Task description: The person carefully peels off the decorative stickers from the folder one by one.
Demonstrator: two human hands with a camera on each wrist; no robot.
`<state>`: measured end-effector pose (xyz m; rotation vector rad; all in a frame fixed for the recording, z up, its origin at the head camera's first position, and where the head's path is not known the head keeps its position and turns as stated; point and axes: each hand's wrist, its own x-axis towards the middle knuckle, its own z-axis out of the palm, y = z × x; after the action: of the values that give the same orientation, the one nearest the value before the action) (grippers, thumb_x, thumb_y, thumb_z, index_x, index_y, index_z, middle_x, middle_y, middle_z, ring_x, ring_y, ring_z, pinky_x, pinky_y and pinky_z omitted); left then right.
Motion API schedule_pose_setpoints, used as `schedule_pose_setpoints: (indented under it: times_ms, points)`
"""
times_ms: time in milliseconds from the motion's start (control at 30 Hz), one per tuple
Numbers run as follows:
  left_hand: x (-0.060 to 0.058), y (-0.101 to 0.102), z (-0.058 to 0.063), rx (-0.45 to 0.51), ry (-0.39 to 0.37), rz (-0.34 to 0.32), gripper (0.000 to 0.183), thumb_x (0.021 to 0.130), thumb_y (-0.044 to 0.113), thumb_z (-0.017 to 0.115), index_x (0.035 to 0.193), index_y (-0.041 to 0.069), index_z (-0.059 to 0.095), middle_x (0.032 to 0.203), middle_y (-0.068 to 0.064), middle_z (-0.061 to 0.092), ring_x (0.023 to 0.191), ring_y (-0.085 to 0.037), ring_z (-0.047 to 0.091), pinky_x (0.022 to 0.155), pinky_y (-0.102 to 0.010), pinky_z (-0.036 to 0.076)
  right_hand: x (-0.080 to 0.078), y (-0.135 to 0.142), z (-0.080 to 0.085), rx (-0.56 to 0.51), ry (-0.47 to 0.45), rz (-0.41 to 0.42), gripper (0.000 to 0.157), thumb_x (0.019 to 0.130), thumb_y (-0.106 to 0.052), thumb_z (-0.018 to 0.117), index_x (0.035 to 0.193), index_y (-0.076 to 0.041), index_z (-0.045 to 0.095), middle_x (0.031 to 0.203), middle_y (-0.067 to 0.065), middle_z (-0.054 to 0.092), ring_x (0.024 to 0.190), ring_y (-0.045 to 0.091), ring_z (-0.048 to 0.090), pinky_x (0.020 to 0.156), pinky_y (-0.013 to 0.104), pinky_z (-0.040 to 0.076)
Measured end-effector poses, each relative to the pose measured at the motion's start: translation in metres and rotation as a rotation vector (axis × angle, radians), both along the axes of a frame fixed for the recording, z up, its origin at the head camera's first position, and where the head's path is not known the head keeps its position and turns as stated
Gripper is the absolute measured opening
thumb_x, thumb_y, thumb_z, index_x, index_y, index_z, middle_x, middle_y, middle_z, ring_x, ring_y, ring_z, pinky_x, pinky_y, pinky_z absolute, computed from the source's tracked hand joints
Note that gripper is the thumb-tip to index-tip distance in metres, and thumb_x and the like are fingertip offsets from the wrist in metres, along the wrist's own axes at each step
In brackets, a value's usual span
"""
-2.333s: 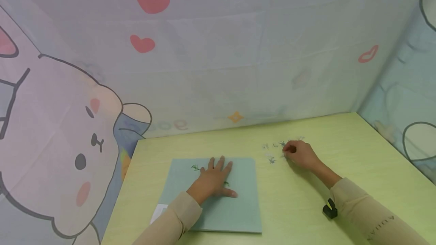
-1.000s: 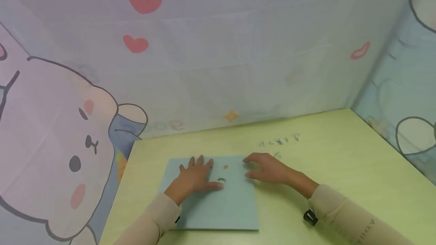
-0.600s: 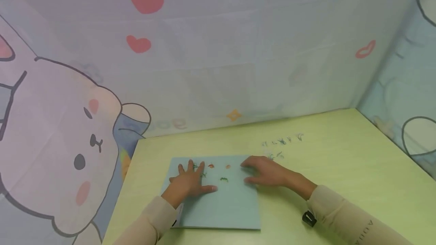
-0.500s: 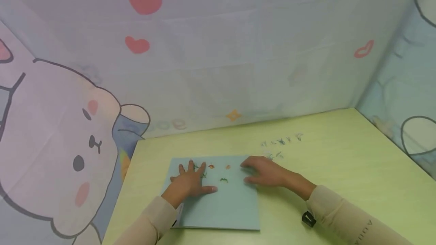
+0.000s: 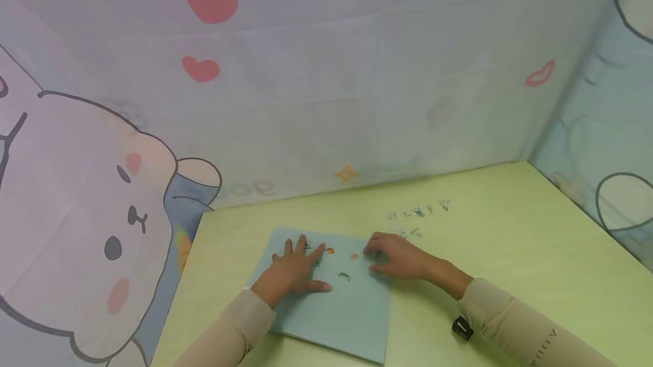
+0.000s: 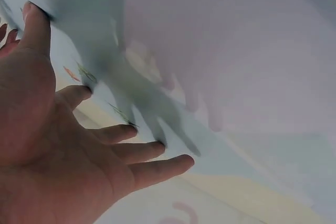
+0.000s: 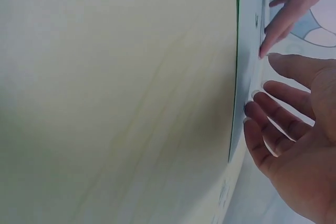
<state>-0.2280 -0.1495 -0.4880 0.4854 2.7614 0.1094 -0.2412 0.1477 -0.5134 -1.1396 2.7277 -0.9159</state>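
Observation:
A pale blue-green flat board (image 5: 331,317) lies slightly askew on the table. My left hand (image 5: 291,274) rests on its upper left part, fingers spread and thumb out. Small pictures dot the board around that hand: a red-orange one (image 5: 330,251), a pale orange one (image 5: 354,256) and a green one (image 5: 344,275). Fingertips at the board's right edge, my right hand (image 5: 397,256) has loosely bent fingers. In the right wrist view, nothing shows between the fingers of the right hand (image 7: 299,140), beside the thin edge of the board (image 7: 245,72).
Several small grey-green plant-like pieces (image 5: 418,212) lie in a row on the yellow-green table (image 5: 500,242), beyond my right hand. A pair of similar pieces (image 5: 414,232) sits nearer to it. A printed cloth wall (image 5: 306,100) stands behind the table.
My right hand has left the small pieces and come to the board's right edge. The board has turned clockwise, its near right corner moving toward me. My left hand shifted left, then slightly right.

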Motion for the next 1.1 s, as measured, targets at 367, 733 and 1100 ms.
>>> schedule_pose_setpoints:
  times_ms: [367, 733, 1100]
  points:
    - [-0.006, 0.005, -0.008, -0.012, 0.082, -0.119, 0.106, 0.081, 0.075, 0.076, 0.168, 0.030, 0.035, 0.175, -0.017, 0.020, 0.158, -0.052, 0.017, 0.109, -0.079, 0.034, -0.009, -0.011, -0.009, -0.008, 0.074, -0.035, 0.020, 0.091, -0.013, 0.082, 0.109, -0.004, 0.078, 0.090, -0.002, 0.062, 0.079, 0.009, 0.053, 0.072, 0.029, 0.048]
    - [-0.007, 0.008, -0.001, -0.023, 0.005, -0.096, 0.105, 0.084, 0.072, 0.076, 0.169, 0.030, 0.032, 0.176, -0.016, 0.016, 0.158, -0.051, 0.015, 0.109, -0.077, 0.036, -0.016, -0.023, -0.018, -0.015, 0.099, -0.111, 0.015, 0.094, -0.017, 0.083, 0.104, -0.007, 0.079, 0.089, -0.004, 0.064, 0.075, 0.006, 0.051, 0.068, 0.027, 0.048]
    - [-0.008, 0.008, -0.003, -0.028, 0.010, -0.093, 0.105, 0.084, 0.073, 0.075, 0.169, 0.031, 0.031, 0.176, -0.015, 0.016, 0.159, -0.050, 0.015, 0.109, -0.077, 0.035, -0.017, -0.024, -0.017, 0.003, 0.119, -0.103, 0.013, 0.093, -0.016, 0.084, 0.101, -0.007, 0.081, 0.086, -0.002, 0.064, 0.070, 0.005, 0.051, 0.064, 0.025, 0.046]
